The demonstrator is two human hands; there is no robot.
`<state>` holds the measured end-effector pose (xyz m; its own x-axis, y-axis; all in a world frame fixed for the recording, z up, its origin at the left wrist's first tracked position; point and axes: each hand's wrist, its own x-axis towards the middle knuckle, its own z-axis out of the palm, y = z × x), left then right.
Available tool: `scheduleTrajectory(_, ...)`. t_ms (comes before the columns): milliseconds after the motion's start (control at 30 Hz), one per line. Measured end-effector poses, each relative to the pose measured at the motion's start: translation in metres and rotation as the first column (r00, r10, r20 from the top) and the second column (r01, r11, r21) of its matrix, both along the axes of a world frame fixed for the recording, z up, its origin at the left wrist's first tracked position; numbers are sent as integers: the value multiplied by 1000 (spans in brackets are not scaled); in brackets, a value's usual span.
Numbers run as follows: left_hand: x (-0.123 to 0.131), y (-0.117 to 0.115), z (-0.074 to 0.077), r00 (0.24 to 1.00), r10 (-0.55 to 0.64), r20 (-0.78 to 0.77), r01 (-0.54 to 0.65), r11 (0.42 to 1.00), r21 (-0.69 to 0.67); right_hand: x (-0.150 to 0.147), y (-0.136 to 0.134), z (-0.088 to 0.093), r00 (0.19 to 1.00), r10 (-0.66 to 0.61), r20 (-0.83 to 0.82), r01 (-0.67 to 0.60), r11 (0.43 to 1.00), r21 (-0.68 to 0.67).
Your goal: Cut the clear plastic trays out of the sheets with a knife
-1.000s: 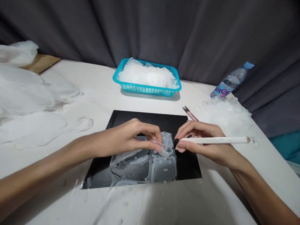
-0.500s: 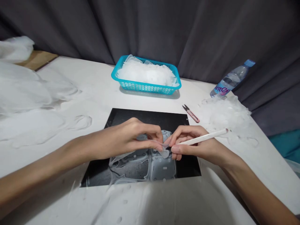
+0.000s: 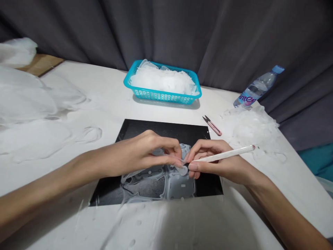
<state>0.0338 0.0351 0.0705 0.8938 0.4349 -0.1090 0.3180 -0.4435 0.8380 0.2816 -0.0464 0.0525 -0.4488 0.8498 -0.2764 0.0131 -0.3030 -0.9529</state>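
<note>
My left hand (image 3: 158, 152) pinches a piece of a clear, soft-looking moulded sheet (image 3: 181, 185) between thumb and fingers. The sheet has raised outlines and small slots, and lies partly over a black board (image 3: 208, 184) and partly over the table's near side. Close beside it, my right hand (image 3: 210, 158) is closed round a slim white pen-shaped tool (image 3: 229, 153), whose back end points out to the right. The tool's working tip is hidden at my fingers, where both hands nearly meet. A small rounded clear flap (image 3: 182, 170) hangs just below the fingertips.
Behind the board stands a blue basket (image 3: 166, 97) heaped with translucent pieces. Pink-handled thread snips (image 3: 212, 126) lie right of it, near a pile of clear scraps (image 3: 252, 126) and a tilted water bottle (image 3: 256, 90). More clear sheets (image 3: 26, 100) cover the table's left side.
Both hands stay almost in place at the sheet. My right fingertips have shifted slightly left, and the white tool's back end sits a little lower and farther right.
</note>
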Motion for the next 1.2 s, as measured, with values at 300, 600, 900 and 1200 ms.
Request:
scheduleTrajectory(300, 4, -5, -16, 1000, 15, -21, -16, 998, -56, -1, -6, 4, 991, -21, 135, 5, 993, 117)
scheduleTrajectory(600, 4, -5, -17, 991, -65, -118, 28, 957, -289, 0, -4, -18, 820, -282, 498, -286, 552, 783)
scheduleTrajectory(900, 7, -3, -12, 999, 40, -8, -41, 957, -288, 4, -2, 0, 893, -283, 348, -77, 667, 741)
scheduleTrajectory(1200, 3, -1, -14, 994, 103, 35, -90, 962, -257, -7, -8, -13, 805, -566, 176, 50, 362, 931)
